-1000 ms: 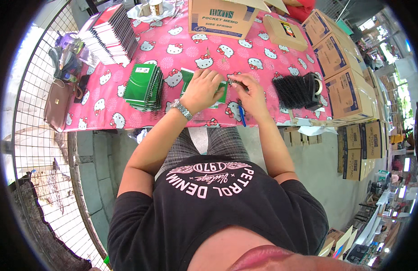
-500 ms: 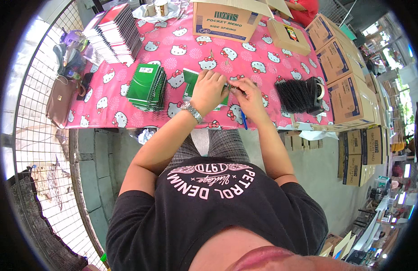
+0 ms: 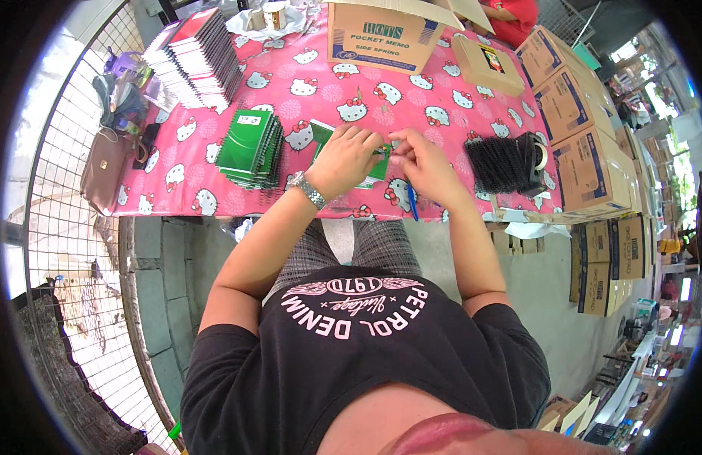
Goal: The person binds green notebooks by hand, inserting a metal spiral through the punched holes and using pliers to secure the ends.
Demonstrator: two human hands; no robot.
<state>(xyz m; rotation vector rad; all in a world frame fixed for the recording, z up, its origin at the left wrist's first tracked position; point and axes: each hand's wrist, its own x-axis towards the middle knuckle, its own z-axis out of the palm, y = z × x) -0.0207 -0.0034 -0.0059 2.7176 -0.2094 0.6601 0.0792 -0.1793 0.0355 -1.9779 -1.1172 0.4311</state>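
Observation:
A green notebook (image 3: 321, 133) lies tilted on the table in front of me, mostly covered by my left hand (image 3: 346, 161). That hand has its fingers curled over the cover and holds the notebook. At the notebook's right edge, my right hand (image 3: 427, 168) has its thumb and fingertips pinched together; what lies between them is too small to make out. A blue pen (image 3: 412, 203) lies just below the right hand. Left of the notebook stands a stack of green spiral notebooks (image 3: 247, 148). To the right is a pile of black spiral coils (image 3: 490, 164).
A black tape dispenser (image 3: 530, 163) touches the coils. Taller stacked notebooks (image 3: 199, 57), an open carton (image 3: 381, 47) and a flat brown box (image 3: 487, 67) stand farther back. Cartons (image 3: 593, 171) line the right edge; a brown bag (image 3: 106, 168) sits at the left. Another person's red sleeve (image 3: 518, 19) shows beyond.
My right hand has shifted slightly right, its fingers raised and repositioned at the notebook's edge. My left hand stays over the notebook. The whole view has shifted a little.

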